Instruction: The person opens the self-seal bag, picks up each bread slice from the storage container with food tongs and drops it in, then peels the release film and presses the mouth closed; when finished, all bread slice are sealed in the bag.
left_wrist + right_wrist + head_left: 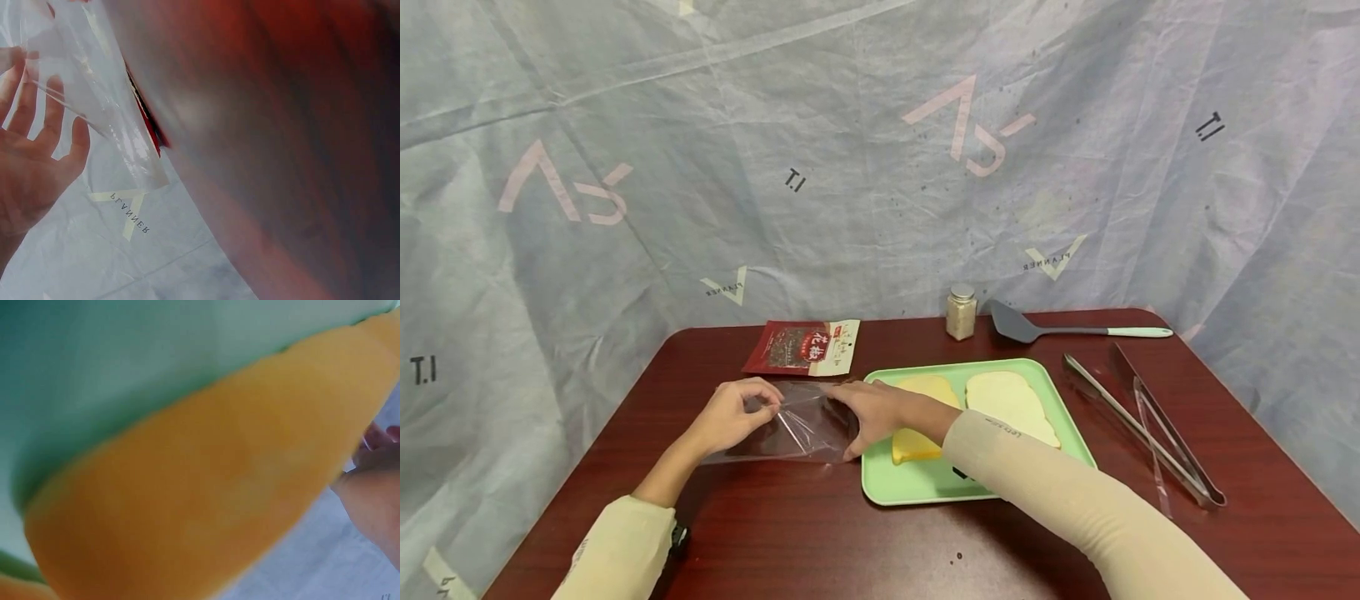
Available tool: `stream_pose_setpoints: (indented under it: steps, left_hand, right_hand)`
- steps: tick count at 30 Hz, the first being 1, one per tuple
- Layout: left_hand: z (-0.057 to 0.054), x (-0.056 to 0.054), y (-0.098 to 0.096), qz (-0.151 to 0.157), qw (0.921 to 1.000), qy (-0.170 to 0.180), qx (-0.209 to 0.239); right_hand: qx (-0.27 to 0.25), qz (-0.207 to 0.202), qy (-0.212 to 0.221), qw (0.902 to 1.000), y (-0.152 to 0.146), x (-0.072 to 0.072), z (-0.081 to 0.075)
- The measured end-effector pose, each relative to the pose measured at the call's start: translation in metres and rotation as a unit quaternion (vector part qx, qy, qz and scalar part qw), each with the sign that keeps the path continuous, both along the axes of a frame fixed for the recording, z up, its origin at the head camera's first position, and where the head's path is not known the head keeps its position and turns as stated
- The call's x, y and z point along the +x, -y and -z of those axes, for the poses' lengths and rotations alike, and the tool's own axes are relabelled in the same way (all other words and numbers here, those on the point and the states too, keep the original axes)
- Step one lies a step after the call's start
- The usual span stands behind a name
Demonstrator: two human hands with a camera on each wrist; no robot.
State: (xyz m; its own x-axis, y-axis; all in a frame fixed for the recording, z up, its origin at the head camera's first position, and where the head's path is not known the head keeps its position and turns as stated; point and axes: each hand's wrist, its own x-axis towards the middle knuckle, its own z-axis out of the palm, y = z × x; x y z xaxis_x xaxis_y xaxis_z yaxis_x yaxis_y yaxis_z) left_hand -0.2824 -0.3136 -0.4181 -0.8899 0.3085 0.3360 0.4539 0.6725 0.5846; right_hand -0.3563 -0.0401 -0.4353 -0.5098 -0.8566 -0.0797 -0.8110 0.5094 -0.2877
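Observation:
A clear, shiny plastic bag (805,425) stretches between the two hands, just above the dark red table. My left hand (737,414) pinches its film between thumb and fingertips; in the left wrist view the film (106,94) runs from the fingers. At the bag's right end is my right hand (876,412), its thumb and fingers spread wide apart at the edge of the plastic. That hand and forearm reach over a light green tray (917,492). On the tray lie a yellowish bread slice (913,446), partly hidden by the hand, and a paler bread slice (1003,400).
Behind the bag lies a red and cream spice packet (805,347). A small spice jar (961,312) and a grey spatula (1022,325) are along the back edge. Metal tongs (1180,471) lie right of the tray, with a clear plastic strip (1153,450) across them.

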Motion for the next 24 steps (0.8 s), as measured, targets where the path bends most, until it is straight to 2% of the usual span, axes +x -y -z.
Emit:
stream_pose_setpoints:
  steps: [5,10,13,17,24]
  left_hand:
    - [0.0,0.003,0.002,0.013,0.9999,0.005,-0.002]
    - [0.0,0.004,0.004,0.026,0.9996,0.01,-0.008]
    - [0.001,0.004,0.004,0.021,0.9995,0.008,-0.022]
    - [0.002,0.005,0.001,0.01,0.9991,0.002,-0.042]
    - [0.002,0.006,-0.004,0.016,0.9981,-0.01,-0.059]
  right_hand:
    - [-0.024,0.015,0.058,0.9979,-0.001,-0.002,0.002]
    - [-0.076,0.053,0.101,0.9905,0.004,0.001,0.0]
    - [-0.086,0.083,0.119,0.9857,0.008,0.006,-0.003]
    - [-0.066,0.103,0.103,0.9872,0.012,0.013,-0.003]
    - [-0.053,0.097,0.08,0.9907,0.013,0.019,-0.001]
